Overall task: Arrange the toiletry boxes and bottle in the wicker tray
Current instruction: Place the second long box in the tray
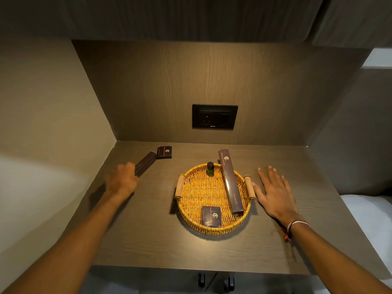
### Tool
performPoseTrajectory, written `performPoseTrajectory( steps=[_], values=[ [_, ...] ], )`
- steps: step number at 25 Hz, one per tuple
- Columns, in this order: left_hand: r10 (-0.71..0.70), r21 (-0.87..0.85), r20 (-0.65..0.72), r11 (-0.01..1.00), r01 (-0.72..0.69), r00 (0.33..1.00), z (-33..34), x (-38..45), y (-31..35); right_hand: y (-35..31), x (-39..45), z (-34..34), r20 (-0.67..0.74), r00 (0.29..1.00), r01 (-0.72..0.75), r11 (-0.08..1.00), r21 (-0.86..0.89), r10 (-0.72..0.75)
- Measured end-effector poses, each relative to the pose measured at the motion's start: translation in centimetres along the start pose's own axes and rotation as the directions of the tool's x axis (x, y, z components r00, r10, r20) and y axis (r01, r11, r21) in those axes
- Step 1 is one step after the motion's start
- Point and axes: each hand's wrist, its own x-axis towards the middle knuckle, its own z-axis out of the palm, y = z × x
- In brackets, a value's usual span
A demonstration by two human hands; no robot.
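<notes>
Where the left hand's (pixel 122 181) fingers met the near end of the long dark box (pixel 145 163), blurred and curled over it; could not tell whether closed on the box or only touching it. Lay on the wooden desk (pixel 148 230), that box, angled away toward the back left corner, far end just beside a small square box (pixel 164 152) with a gold logo near the back wall. Reached in from the lower left, bare forearm across the desk edge.

Spread flat and held nothing, the right hand's (pixel 275 195) fingers, palm down on or just above the desk, thumb near the right wooden handle (pixel 249 187) of the wicker tray (pixel 191 217). Wore a thin cord band at the wrist.

Sat between the two hands, the oval tray, with a matching handle (pixel 179 187) on its left. Held a long box marked Dental Kit (pixel 230 181) along its right side, far end jutting past the back rim; a small green bottle (pixel 210 169) with a dark cap upright at the back; and a small square logo box (pixel 211 216) propped against the front rim.

Fixed to the back panel above, a black socket plate (pixel 214 116).
</notes>
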Motion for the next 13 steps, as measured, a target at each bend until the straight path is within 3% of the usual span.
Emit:
performPoseTrajectory(
  steps=[3, 5, 7, 10, 13],
  values=[
    [-0.010, -0.261, 0.007, 0.965, 0.012, 1.000, -1.4, 0.3, 2.1, 0.0, 0.1, -0.1, -0.011, 1.000, -0.004, 1.000, 0.009, 0.004],
    [0.023, -0.497, 0.010, 0.867, -0.015, 1.000, -3.4, 0.0, 5.0, 0.0, 0.1, 0.0, -0.021, 1.000, -0.003, 1.000, 0.013, 0.003],
    [0.084, -0.616, -0.018, 0.784, -0.077, 0.996, -5.4, -0.8, 8.4, 0.0, 0.1, -0.1, -0.027, 1.000, -0.004, 1.000, 0.022, 0.004],
    [0.190, -0.598, 0.015, 0.789, -0.144, 0.982, -6.8, -2.6, 12.5, -0.1, 0.1, -0.2, -0.036, 0.999, -0.009, 1.000, 0.026, 0.010],
    [0.240, -0.424, 0.110, 0.889, -0.173, 0.964, -5.9, -4.6, 14.7, -0.1, 0.1, -0.2, -0.044, 0.999, -0.011, 0.999, 0.030, 0.013]
  ],
)
